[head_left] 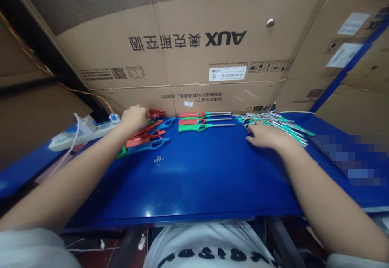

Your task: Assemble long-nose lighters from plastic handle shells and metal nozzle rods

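Observation:
My left hand (pixel 135 117) is at the back left of the blue table, fingers curled onto a red lighter handle (pixel 156 113) at the top of a pile. Beneath it lie blue lighter handles (pixel 146 146), more red ones and a green one. On the right, my right hand (pixel 263 135) reaches into a heap of metal lighter tubes (pixel 281 119) with green ends. Its fingers are bent together at the heap's near left edge, closed on a tube piece that they partly hide. Between the hands lie three assembled lighters (pixel 194 128), red and green, side by side.
Small metal pins (pixel 158 160) lie on the blue table (pixel 206 179) in front of the handles. A white power strip (pixel 80 135) with plugs and cables stands at left. A large cardboard panel (pixel 182 13) rises behind the table. A blurred patch covers the right side.

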Available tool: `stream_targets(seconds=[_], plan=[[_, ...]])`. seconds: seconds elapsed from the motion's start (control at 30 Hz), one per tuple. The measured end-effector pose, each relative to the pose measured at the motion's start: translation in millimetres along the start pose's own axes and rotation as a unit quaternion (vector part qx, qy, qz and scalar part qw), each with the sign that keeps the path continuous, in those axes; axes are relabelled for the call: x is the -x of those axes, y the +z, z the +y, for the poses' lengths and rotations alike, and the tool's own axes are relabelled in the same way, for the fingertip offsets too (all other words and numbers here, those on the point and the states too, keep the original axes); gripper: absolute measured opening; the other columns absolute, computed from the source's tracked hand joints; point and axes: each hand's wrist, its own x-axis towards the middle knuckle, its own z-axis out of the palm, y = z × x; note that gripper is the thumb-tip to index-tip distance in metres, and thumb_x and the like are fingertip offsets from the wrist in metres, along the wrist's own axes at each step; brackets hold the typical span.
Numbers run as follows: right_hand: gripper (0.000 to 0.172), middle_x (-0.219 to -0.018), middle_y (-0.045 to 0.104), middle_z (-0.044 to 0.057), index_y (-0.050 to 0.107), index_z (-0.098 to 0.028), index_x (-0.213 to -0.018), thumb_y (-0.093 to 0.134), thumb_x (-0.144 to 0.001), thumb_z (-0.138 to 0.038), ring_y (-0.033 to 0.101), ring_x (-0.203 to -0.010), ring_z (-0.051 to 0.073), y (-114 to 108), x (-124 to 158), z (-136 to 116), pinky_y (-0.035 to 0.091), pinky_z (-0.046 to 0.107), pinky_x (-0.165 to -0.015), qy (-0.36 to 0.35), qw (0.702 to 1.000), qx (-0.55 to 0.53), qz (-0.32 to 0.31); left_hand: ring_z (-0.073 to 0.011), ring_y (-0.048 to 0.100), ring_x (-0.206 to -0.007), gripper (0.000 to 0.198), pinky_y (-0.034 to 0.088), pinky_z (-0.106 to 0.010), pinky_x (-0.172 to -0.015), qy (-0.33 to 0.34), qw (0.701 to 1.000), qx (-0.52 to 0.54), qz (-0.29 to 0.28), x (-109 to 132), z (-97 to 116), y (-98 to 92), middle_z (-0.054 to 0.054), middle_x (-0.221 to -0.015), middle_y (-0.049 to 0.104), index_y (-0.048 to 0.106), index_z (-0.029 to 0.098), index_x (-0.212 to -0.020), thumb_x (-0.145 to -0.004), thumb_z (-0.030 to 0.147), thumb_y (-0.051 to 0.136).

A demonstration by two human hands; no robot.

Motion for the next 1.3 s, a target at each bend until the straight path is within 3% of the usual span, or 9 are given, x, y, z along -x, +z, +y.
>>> stream_targets(seconds=[0.23, 0.37, 0.5, 0.67, 0.8, 0.97, 1.1, 1.2, 1.3], plan=[[0.031, -0.129, 0.058, 0.016, 0.063, -0.018, -0.119, 0.049, -0.097, -0.035, 0.065, -0.097, 0.027, 4, 1, -11, 0.05, 0.037, -0.083, -0.095, 0.985, -0.065, 0.129, -0.0384, 0.063, -0.107, 0.02, 0.044, -0.044, -0.084, 0.073, 0.987, -0.113, 0.091, 19, 45, -20.7, -0.017, -0.102, 0.072, 0.07, 0.015, -0.093, -0.092, 0.029, 0.055], [0.041, -0.13, 0.057, 0.012, 0.053, -0.022, -0.132, 0.06, -0.092, -0.032, 0.062, -0.08, 0.017, 7, 4, -29, 0.054, 0.033, -0.076, -0.264, 0.901, -0.283, 0.193, -0.0328, 0.064, -0.102, 0.017, 0.04, -0.04, -0.079, 0.201, 0.968, -0.086, 0.121, 53, 92, -27.1, -0.011, -0.096, 0.073, 0.069, 0.017, -0.094, -0.095, 0.029, 0.057], [0.055, -0.135, 0.05, 0.01, 0.047, -0.027, -0.137, 0.069, -0.087, -0.03, 0.06, -0.084, 0.015, 10, 12, -46, 0.054, 0.028, -0.066, -0.374, 0.824, -0.385, 0.183, -0.0275, 0.064, -0.097, 0.013, 0.038, -0.038, -0.078, 0.345, 0.936, -0.038, 0.063, 95, 137, -19.6, -0.008, -0.095, 0.075, 0.071, 0.017, -0.095, -0.095, 0.024, 0.06], [0.025, -0.122, 0.053, 0.007, 0.063, -0.022, -0.109, 0.069, -0.085, -0.021, 0.058, -0.093, 0.016, 17, 10, -50, 0.051, 0.03, -0.084, -0.445, 0.844, -0.282, 0.093, -0.0259, 0.064, -0.093, 0.012, 0.036, -0.038, -0.075, 0.418, 0.907, -0.045, -0.033, 118, 169, 5.0, -0.009, -0.089, 0.074, 0.073, 0.014, -0.09, -0.094, 0.021, 0.063], [0.018, -0.106, 0.055, 0.005, 0.064, -0.018, -0.101, 0.063, -0.083, -0.012, 0.056, -0.084, 0.015, 20, 5, -45, 0.046, 0.027, -0.075, -0.413, 0.884, -0.215, 0.031, -0.0242, 0.062, -0.097, 0.013, 0.037, -0.036, -0.076, 0.439, 0.896, 0.001, -0.069, 117, 174, 22.5, -0.006, -0.098, 0.075, 0.073, 0.018, -0.1, -0.096, 0.024, 0.063], [0.016, -0.097, 0.057, 0.004, 0.064, -0.017, -0.091, 0.06, -0.079, -0.007, 0.053, -0.081, 0.015, 15, 4, -37, 0.039, 0.026, -0.073, -0.371, 0.912, -0.169, 0.039, -0.026, 0.058, -0.114, 0.033, 0.041, -0.041, -0.095, 0.44, 0.894, 0.074, -0.032, 121, 161, 26.8, -0.006, -0.124, 0.069, 0.064, 0.023, -0.128, -0.096, 0.029, 0.064], [0.007, -0.094, 0.058, 0.004, 0.063, -0.017, -0.086, 0.067, -0.081, -0.014, 0.052, -0.08, 0.015, 12, 3, -32, 0.037, 0.026, -0.072, -0.366, 0.916, -0.156, 0.044, -0.0315, 0.054, -0.126, 0.049, 0.043, -0.047, -0.103, 0.374, 0.923, 0.084, -0.024, 120, 133, 30.6, -0.012, -0.136, 0.061, 0.054, 0.02, -0.14, -0.095, 0.036, 0.063], [0.01, -0.094, 0.059, 0.005, 0.063, -0.016, -0.084, 0.071, -0.084, -0.023, 0.053, -0.081, 0.016, 12, 2, -31, 0.037, 0.026, -0.071, -0.36, 0.919, -0.151, 0.054, -0.0356, 0.053, -0.129, 0.067, 0.045, -0.053, -0.105, 0.296, 0.946, 0.117, -0.066, 112, 111, 38.9, -0.016, -0.143, 0.056, 0.047, 0.016, -0.146, -0.091, 0.049, 0.065], [0.012, -0.093, 0.06, 0.005, 0.064, -0.017, -0.082, 0.071, -0.086, -0.026, 0.054, -0.081, 0.016, 14, 0, -31, 0.037, 0.026, -0.07, -0.364, 0.917, -0.15, 0.065, -0.0326, 0.058, -0.124, 0.06, 0.047, -0.048, -0.106, 0.281, 0.936, 0.196, -0.079, 105, 100, 48.4, -0.015, -0.134, 0.062, 0.057, 0.014, -0.137, -0.09, 0.051, 0.063]])
